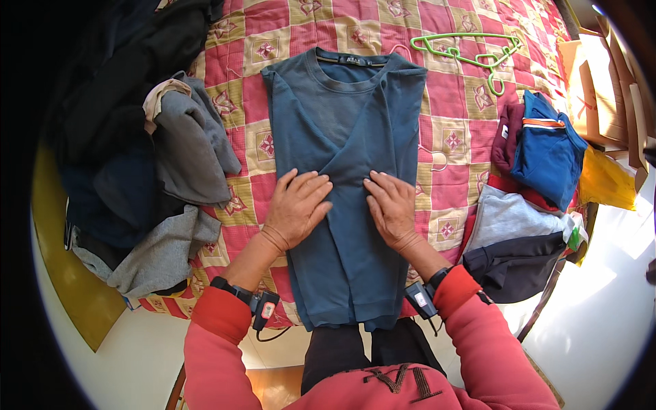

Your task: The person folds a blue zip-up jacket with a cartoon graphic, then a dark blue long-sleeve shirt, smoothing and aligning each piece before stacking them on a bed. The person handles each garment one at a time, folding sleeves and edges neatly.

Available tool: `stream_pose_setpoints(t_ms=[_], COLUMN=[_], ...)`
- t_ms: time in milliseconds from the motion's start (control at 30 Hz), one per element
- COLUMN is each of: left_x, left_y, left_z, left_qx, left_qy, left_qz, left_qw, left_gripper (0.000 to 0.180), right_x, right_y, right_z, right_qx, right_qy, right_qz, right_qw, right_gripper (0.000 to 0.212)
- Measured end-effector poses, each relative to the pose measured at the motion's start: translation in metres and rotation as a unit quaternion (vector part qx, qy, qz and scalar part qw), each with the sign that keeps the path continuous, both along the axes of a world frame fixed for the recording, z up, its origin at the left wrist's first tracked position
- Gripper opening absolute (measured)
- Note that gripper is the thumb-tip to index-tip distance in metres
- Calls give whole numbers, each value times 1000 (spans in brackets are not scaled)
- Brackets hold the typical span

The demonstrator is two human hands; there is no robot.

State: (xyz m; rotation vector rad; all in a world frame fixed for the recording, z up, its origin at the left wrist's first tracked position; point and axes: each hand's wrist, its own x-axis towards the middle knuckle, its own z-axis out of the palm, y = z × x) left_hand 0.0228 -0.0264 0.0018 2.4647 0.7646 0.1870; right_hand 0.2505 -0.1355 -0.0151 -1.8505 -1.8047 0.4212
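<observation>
Your shirt (pixel 350 198), a dark blue-green one, lies face up in front of you on the checked quilt (pixel 266 48), its collar away from you and its hem at the near edge. Both sleeves are folded inward over the front, crossing in a V below the collar and running down toward the hem.

Your left hand (pixel 297 208) rests palm down on the left of the shirt, fingers extended and clamped on nothing. Your right hand (pixel 391 208) lies the same way on the right side, its fingers also straight and loose. The two hands stand apart, with a strip of cloth between them.

Beyond the shirt, to the right, lies a green hanger (pixel 471 35). Dark clothes (pixel 116 116) and a grey garment (pixel 188 140) are heaped at your left; a blue garment (pixel 547 154) and a black garment (pixel 516 266) lie at your right.
</observation>
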Motion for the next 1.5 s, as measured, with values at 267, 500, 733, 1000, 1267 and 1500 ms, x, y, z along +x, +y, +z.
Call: stream_pose_setpoints(t_ms=[267, 500, 733, 1000, 1267, 1500], left_x=[28, 34, 51, 62, 43, 14], left_y=[142, 201, 220, 218, 211, 179], left_z=[-9, -14, -9, -5, 1, 38], left_qx=[201, 130, 63, 74, -5, -77], left_qy=[-63, 140, 212, 230, 99, 44], left_qz=[145, 155, 165, 162, 235, 207], left_qw=[967, 969, 961, 957, 967, 974], left_gripper=[38, 72, 83, 61, 37, 39], right_x=[65, 103, 107, 90, 83, 85], right_y=[124, 193, 210, 210, 190, 143], right_z=[19, 8, 1, 18, 16, 45], right_qx=[71, -128, -210, -250, -190, -74], right_qy=[-117, -255, -251, -229, -98, -26], right_qz=[4, -57, -82, -111, -156, -88], right_qw=[991, 957, 941, 934, 964, 993], right_gripper=[59, 114, 119, 95, 41, 25])
